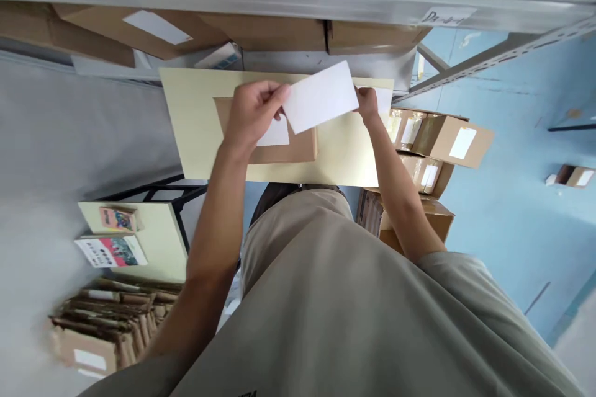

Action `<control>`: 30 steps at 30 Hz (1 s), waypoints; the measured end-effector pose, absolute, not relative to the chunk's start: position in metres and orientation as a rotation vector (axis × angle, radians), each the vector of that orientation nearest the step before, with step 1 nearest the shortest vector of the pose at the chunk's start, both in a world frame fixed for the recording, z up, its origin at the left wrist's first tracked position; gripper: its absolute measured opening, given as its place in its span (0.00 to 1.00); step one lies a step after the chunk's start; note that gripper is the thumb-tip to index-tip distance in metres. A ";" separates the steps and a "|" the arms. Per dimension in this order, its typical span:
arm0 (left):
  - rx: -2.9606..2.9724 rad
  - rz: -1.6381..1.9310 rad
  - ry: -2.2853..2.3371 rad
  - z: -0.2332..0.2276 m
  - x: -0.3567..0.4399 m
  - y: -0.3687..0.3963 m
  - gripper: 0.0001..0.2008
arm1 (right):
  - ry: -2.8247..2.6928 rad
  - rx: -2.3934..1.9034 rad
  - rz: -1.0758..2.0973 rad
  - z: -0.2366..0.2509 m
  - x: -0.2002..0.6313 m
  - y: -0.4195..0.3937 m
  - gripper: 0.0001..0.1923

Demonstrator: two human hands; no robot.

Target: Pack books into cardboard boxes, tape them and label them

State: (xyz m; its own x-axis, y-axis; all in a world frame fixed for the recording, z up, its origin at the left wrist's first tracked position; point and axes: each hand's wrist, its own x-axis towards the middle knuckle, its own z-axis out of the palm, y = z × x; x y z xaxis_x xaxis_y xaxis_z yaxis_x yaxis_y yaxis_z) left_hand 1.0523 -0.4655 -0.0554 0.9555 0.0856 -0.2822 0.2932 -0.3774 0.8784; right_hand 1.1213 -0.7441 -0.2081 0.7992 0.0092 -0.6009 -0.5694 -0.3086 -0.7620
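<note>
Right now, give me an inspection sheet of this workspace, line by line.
Surface: pale yellow tabletop, partly covered.
Job's things: white label sheet held above a flat brown box that lies on the tabletop and carries a white label.
Clutter: labelled cartons to the right; books on a side table; flattened cardboard stack on the floor.
Grippers: left hand and right hand each pinch one end of the sheet.
Cables: nothing seen.
Surroundings: metal shelf with boxes beneath, blue floor.

Flat box (265,149) partly hidden under white sheet (321,96) and left hand (254,115); its label half covered.
</note>
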 end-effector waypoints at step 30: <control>1.480 -0.082 0.453 -0.060 0.931 -0.254 0.25 | -0.139 -2.081 -0.026 -0.045 0.950 -0.526 0.29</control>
State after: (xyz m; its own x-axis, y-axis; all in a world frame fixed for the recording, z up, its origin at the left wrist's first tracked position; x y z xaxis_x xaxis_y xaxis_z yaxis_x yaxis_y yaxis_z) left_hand 0.9306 -0.2543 -0.0597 0.9136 0.2206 -0.3416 0.3260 0.1048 0.9395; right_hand 0.9503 -0.5257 -0.0445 0.9931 0.0885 0.0765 0.1101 -0.4855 -0.8673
